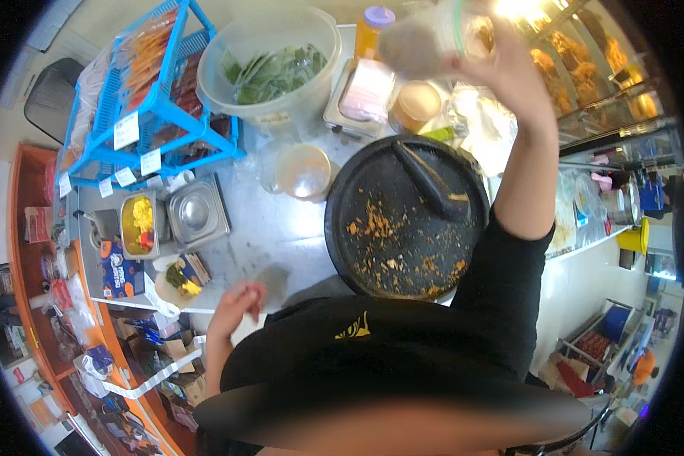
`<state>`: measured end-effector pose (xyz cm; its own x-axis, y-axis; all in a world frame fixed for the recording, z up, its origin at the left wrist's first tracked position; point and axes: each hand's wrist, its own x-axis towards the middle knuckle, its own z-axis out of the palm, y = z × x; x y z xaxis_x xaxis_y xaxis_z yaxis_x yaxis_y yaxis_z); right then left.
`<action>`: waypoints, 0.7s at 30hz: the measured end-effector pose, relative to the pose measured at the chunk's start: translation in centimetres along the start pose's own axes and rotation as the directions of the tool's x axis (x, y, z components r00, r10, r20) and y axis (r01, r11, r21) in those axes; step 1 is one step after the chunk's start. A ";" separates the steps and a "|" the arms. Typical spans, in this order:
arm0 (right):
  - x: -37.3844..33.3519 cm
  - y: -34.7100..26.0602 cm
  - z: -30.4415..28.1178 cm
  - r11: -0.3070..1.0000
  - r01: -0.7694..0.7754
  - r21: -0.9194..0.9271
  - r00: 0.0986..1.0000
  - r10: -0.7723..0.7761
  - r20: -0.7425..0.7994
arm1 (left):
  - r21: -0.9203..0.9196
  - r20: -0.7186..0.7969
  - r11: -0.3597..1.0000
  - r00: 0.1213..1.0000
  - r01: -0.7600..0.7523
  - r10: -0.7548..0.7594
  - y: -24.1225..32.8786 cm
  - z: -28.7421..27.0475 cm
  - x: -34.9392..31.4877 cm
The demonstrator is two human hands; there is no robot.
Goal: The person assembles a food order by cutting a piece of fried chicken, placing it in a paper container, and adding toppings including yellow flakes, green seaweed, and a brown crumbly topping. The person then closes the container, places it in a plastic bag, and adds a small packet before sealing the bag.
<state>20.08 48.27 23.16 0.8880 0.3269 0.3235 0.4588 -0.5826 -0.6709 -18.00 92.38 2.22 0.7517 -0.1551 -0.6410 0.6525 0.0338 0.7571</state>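
My right hand (501,64) is raised at the far right and smeared by motion. It is closed on a clear plastic container (414,49) with brownish contents and a green rim, also blurred. My left hand (238,304) hovers by the table's front edge, its fingers loosely curled with nothing visible in them. Between my arms sits a wide black stone mortar (349,258), scattered with orange-brown crumbs. A dark pestle (425,178) lies in it, its pale-tipped end against the surface. A round tub with a tan top (418,102) stands beyond the mortar.
A large clear tub (281,114) holds green leaves behind the mortar. Nearby are a small scale (349,114), an orange jar (372,34) and a clear bowl (304,171). Blue tiered baskets (163,99) and metal pans (197,213) stand left. A glass food case (585,53) is at right.
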 end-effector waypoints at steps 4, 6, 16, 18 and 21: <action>-10.9 -5.7 6.9 0.910 -0.053 0.412 0.925 -0.111 0.364 | -0.499 -0.039 0.739 0.864 -0.452 0.502 7.0 9.5 6.0; -14.1 -7.0 11.3 0.892 -0.060 0.448 0.882 -0.163 0.441 | -0.575 -0.049 0.657 0.822 -0.487 0.567 7.6 12.6 6.5; -19.6 -8.4 12.7 0.752 0.518 0.407 0.552 -0.658 0.512 | -0.527 0.309 0.780 0.931 0.338 -0.194 2.9 7.5 6.7; -19.4 -7.9 11.4 0.812 0.488 0.321 0.573 -0.575 0.584 | -0.558 0.293 0.772 0.943 0.303 -0.159 2.6 6.2 6.6; -18.2 -4.9 10.6 0.908 0.393 0.145 0.618 -0.377 0.689 | -0.630 0.259 0.749 0.965 0.205 -0.046 1.9 4.7 5.6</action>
<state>1.32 53.08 13.47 0.3548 0.9349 -0.0070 0.7609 -0.2931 -0.5789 -12.95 86.90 0.65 0.6703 -0.4065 -0.6208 0.7030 0.6157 0.3559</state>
